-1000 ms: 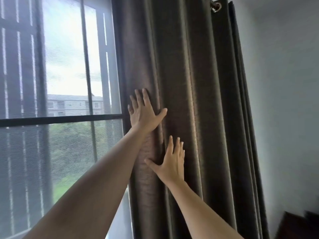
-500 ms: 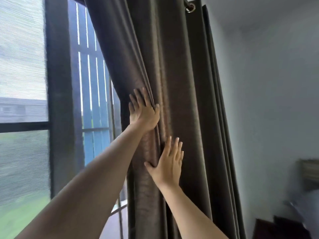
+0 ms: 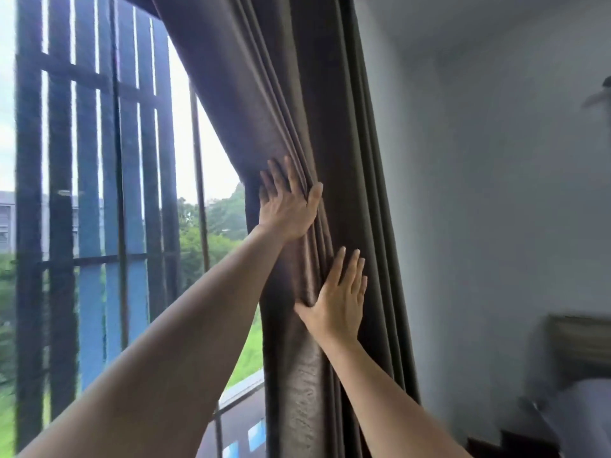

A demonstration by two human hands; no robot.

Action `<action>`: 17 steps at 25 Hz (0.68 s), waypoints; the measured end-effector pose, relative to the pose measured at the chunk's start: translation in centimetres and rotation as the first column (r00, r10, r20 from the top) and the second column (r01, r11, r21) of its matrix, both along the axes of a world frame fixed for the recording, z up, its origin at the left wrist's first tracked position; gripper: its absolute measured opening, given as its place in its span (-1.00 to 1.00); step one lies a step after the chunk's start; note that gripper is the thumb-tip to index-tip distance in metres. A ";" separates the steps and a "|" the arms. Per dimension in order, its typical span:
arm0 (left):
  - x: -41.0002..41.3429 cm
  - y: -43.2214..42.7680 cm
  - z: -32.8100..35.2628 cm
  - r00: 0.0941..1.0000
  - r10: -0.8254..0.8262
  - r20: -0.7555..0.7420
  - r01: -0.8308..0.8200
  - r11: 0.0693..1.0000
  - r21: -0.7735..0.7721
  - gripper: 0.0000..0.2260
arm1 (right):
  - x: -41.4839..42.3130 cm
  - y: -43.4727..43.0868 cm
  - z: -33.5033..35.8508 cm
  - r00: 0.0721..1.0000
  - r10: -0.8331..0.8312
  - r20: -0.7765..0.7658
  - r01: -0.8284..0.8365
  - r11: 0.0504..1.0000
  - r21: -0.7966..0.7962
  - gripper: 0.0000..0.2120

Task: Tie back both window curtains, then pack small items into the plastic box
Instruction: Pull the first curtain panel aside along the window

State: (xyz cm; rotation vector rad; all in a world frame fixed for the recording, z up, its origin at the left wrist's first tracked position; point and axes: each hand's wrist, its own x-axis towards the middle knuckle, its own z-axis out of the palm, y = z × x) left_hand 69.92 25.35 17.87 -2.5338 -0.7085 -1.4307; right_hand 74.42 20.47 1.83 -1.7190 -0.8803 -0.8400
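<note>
A dark brown curtain (image 3: 271,94) hangs at the right side of the window (image 3: 99,193), gathered into tight folds against the wall. My left hand (image 3: 286,203) presses on the bunched folds at about mid height, thumb hooked over the pleats. My right hand (image 3: 340,299) lies flat on the cloth just below and to the right, fingers spread. No tie-back, plastic box or small items are in view.
The white wall (image 3: 479,193) runs right of the curtain. Blurred furniture (image 3: 578,345) and a dark piece (image 3: 515,444) sit at the lower right. Vertical bars (image 3: 29,226) stand outside the glass, with trees beyond.
The curtain's left edge has been pushed right, baring more window. My left thumb has closed over the folds. The view has swung right and the curtain's top ring has left the frame.
</note>
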 end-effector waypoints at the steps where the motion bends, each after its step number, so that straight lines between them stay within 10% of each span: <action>1: 1.6 0.1 0.2 1.000 -0.002 -0.006 0.002 1.000 0.007 -0.24 | 1.6 0.1 0.2 1.000 -0.010 0.002 0.010 1.000 -0.003 0.14; 17: 26.0 5.8 1.6 0.990 -0.123 -0.066 0.128 0.989 0.075 -0.12 | 24.7 6.1 2.3 0.987 -0.138 -0.077 0.137 0.990 -0.013 0.30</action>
